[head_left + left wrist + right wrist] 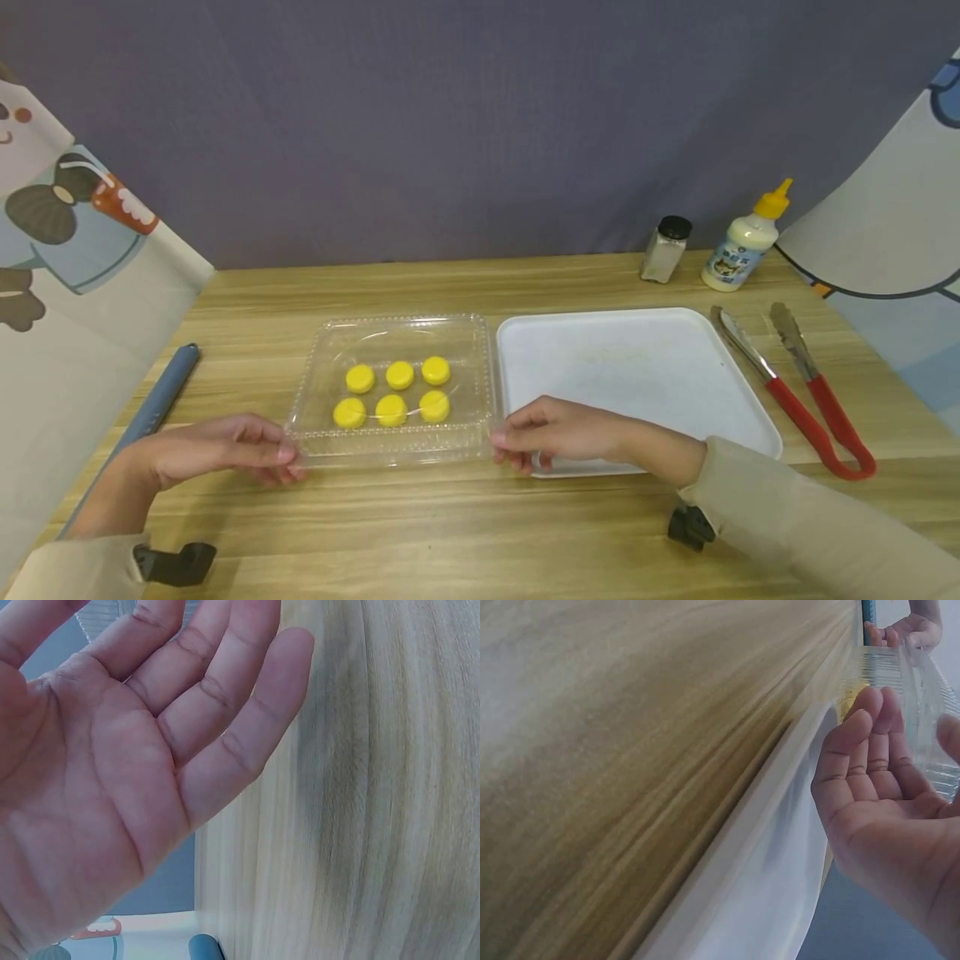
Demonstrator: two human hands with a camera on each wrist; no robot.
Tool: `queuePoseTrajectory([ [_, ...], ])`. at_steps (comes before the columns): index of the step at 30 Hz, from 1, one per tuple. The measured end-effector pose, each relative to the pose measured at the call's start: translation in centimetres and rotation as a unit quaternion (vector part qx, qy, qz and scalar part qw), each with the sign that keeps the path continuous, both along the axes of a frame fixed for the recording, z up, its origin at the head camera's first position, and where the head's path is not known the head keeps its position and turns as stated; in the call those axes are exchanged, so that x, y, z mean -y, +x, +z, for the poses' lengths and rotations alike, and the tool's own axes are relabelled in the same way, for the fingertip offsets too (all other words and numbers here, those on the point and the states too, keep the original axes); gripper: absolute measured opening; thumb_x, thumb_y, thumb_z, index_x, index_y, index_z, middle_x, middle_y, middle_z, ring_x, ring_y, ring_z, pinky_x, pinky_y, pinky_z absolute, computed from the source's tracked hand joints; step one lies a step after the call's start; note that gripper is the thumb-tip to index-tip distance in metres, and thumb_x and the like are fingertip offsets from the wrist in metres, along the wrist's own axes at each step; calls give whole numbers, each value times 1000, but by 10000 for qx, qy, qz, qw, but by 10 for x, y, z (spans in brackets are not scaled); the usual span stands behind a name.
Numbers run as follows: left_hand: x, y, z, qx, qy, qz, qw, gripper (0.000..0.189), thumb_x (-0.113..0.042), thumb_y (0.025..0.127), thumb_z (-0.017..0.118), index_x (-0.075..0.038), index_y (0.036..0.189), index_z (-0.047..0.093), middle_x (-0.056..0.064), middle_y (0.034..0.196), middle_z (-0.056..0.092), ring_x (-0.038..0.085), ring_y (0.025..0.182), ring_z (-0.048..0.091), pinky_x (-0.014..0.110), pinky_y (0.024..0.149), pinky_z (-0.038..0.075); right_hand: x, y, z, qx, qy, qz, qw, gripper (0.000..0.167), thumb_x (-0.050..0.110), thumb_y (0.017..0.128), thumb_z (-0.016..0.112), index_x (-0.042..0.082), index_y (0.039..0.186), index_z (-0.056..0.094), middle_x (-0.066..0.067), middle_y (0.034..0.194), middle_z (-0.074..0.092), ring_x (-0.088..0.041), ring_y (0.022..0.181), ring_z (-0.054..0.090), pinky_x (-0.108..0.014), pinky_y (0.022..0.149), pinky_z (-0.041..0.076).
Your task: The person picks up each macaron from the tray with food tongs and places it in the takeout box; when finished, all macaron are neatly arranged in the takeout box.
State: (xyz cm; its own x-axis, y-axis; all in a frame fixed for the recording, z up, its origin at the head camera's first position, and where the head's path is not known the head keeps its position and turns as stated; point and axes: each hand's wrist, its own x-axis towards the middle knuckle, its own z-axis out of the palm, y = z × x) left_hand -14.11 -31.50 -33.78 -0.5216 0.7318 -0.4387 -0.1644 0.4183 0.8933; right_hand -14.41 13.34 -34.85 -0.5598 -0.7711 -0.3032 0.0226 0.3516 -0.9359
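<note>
A clear plastic box [390, 442] with a ridged rim lies on the wooden table, its transparent lid over the base. Inside are several small yellow round pieces [400, 375] in two rows; I cannot tell their kind. At the box's front left corner, my left hand [225, 450] pinches the edge between thumb and fingers. My right hand [558, 429] pinches the front right corner, beside the white tray [637, 367]. In the right wrist view, the fingers of the right hand [885, 802] are bent, with the box [922, 697] between them and the thumb.
Right of the tray lie red-handled tongs [813, 408]. Behind stand a black-capped jar [665, 248] and a yellow-tipped squeeze bottle [742, 243]. A blue-grey stick-like thing [161, 396] lies at the left, partly behind the left hand. A dark wall [450, 125] borders the table's back.
</note>
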Motion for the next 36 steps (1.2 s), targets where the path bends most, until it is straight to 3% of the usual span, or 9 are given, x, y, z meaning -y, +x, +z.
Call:
queuePoseTrajectory([
  [8,0,-1,-1,-160,53,-73,9998,34,-16,108,44,9,118,66,15,117,71,22,108,67,32,91,54,1,0,-6,148,-190,-98,9997,37,28,105,58,-6,107,71,-3,83,65,-13,77,56,-22,65,47],
  [16,-2,-5,0,-241,83,-61,9997,34,-15,109,43,10,115,65,15,117,71,21,109,67,30,92,53,6,1,-6,305,-289,-757,9962,33,22,101,63,-10,104,72,-3,79,68,-12,72,59,-23,64,49],
  [23,-8,-3,1,-76,-211,64,9997,37,-20,110,40,3,102,68,9,107,71,24,105,67,31,91,53,6,1,-7,404,-489,-986,9931,35,19,101,62,-15,101,68,1,75,66,-10,67,58,-22,61,47],
  [32,-6,-2,-5,-118,157,84,9998,33,-14,109,40,1,105,70,8,110,71,20,106,67,30,93,53,7,2,-10,641,-509,-569,9950,39,22,105,52,-13,104,68,0,79,68,-10,71,61,-21,62,49],
  [36,-4,-3,-7,-320,414,-34,9986,32,-10,109,38,4,101,67,6,107,71,19,104,66,30,93,51,10,4,-11,575,-732,-635,9936,38,20,104,53,-15,98,67,0,76,66,-10,67,58,-21,60,46],
])
